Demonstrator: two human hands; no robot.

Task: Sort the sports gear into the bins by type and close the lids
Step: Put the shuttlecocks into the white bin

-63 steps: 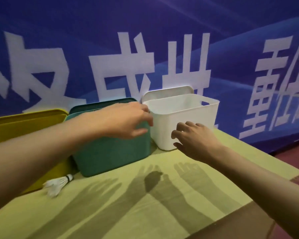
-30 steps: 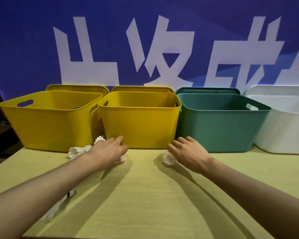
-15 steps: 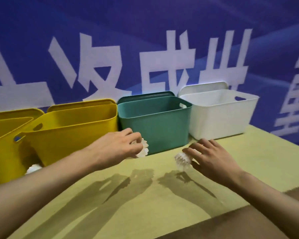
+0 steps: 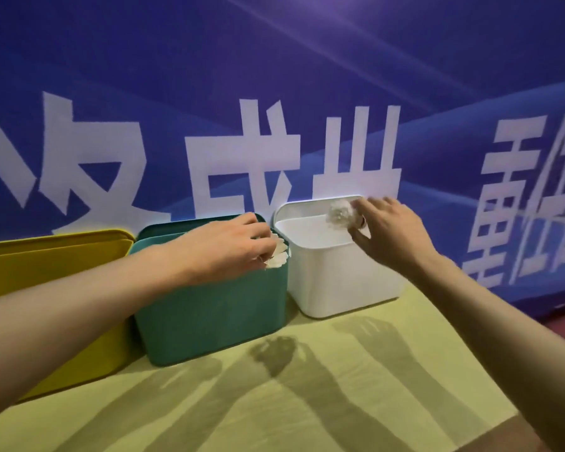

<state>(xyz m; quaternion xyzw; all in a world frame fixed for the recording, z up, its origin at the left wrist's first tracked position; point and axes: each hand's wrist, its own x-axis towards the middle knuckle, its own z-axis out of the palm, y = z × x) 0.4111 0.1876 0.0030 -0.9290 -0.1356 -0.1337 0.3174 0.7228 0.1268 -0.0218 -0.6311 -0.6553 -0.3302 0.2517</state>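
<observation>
The step in hand was dropping shuttlecocks into the bins. The right hand (image 4: pixel 390 234) hovered over the white bin (image 4: pixel 336 278), near the table's (image 4: pixel 307 402) far right corner, its fingers pinching a white shuttlecock (image 4: pixel 340 215) by the cork end above the open mouth. The left hand (image 4: pixel 229 249) was curled round a second shuttlecock (image 4: pixel 278 254), whose feathers showed just at the green bin's (image 4: pixel 209 318) right rim, beside the white bin. Whether that one was bound for the green bin or the white could not be told. A yellow bin (image 4: pixel 46 288) stood left of the green one along the far edge. Lids (image 4: pixel 307 207) leaned upright behind the bins, so none was closed.

Next, each hand likely needed to loosen its grip with the shuttlecock fully inside a rim; the left one sat close to the gap between two bins and could slip outside. Then the lids would have to be lifted over and pressed down.
</observation>
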